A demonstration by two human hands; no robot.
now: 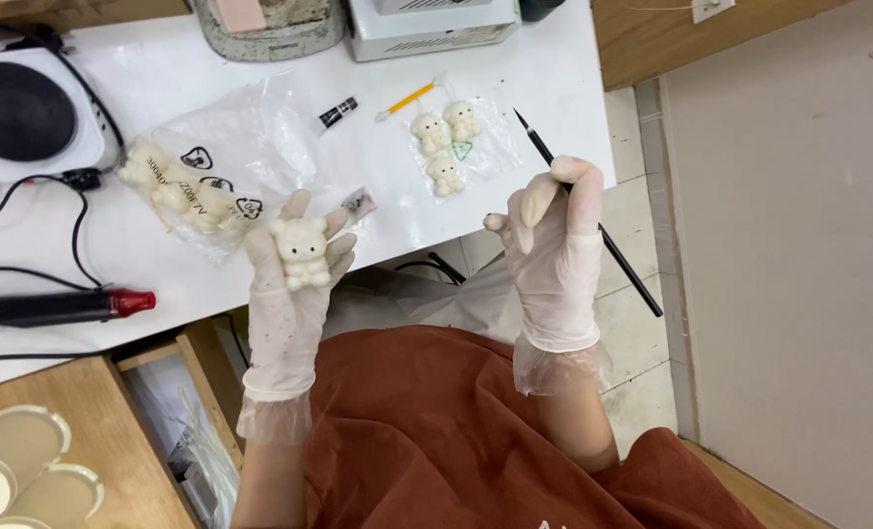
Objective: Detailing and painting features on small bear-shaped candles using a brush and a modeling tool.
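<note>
In the head view, a small cream bear figure [301, 252] is held upright in the gloved left hand [294, 279]. It is pinched between the thumb on one side and the fingers [340, 245] behind and beside it, so that its face and belly are left uncovered. The figure is carried just off the front edge of the white table [378, 211], over the gap between table and lap. A thin black brush [593, 220] is gripped in the gloved right hand [554, 260], whose fingers are curled closed around the shaft near its upper third; the pointed tip is seen above the hand, over the table's right corner, and the long tail runs down past the hand over the tiled floor [642, 323]. The two hands are well apart, with open room between them.

On the table, behind the figure, a clear plastic bag [226, 162] with more cream bears inside is seen, and further right three more bears [443, 147] lie on a second clear sheet, near a yellow-handled tool [407, 99]. A small black tube [339, 112] lies between the bag and that tool. To the left of the bag a hot plate [25, 113] is set, and near the table's front edge a black tool with a red tip [59, 307] lies.

The held figure is matt, pale cream, with round ears, short arms and stubby legs; its facial detail is too small to be told.
</note>
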